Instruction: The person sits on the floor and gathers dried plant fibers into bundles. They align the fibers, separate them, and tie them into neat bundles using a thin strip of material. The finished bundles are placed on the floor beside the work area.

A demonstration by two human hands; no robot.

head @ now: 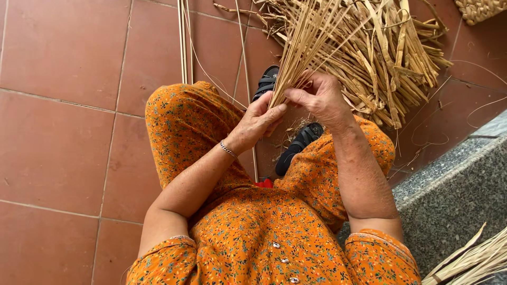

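Straw strands (pixel 311 47) fan toward twelve o'clock; your left hand (pixel 259 120) and right hand (pixel 319 95) pinch their base, fingers closed on them, seemingly sorting

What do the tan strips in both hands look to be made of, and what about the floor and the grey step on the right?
The fanned bundle of tan strips held by the left hand and right hand looks like dried plant fibre, perhaps reed or grass: matt, flat, split ends. The reddish-brown tiled floor seems fired clay or ceramic, with a dull sheen and grout lines. The grey speckled step looks like granite or terrazzo.
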